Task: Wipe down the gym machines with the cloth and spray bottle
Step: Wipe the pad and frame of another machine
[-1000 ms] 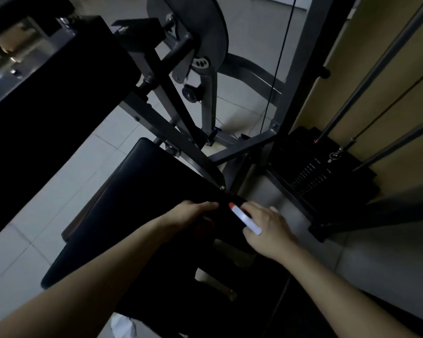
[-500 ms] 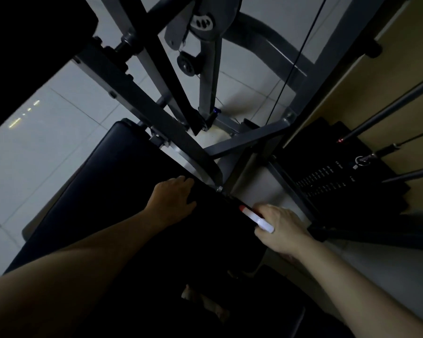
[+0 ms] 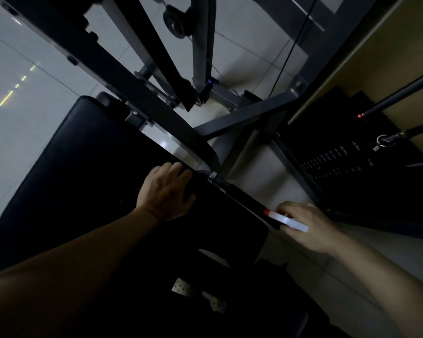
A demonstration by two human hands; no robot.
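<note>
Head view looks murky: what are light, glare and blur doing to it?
Head view: dim overall; the black seat pad swallows detail under the left hand, so what it presses is unreadable; streaky glare on the floor tiles; frame bars slightly motion-blurred; the white spray bottle in the right hand reads clearly.

Rows of small pale markings, seemingly plate numbers, run across the black weight stack (image 3: 332,164) at the right of the frame, with two slightly larger marks nearer its top end. In the dim light and at this size none of them resolves into a legible figure. The white, red-tipped spray bottle (image 3: 288,222) held in the right hand (image 3: 310,228) shows a plain pale side on which no lettering can be made out. No other text, brand or sign is readable.
</note>
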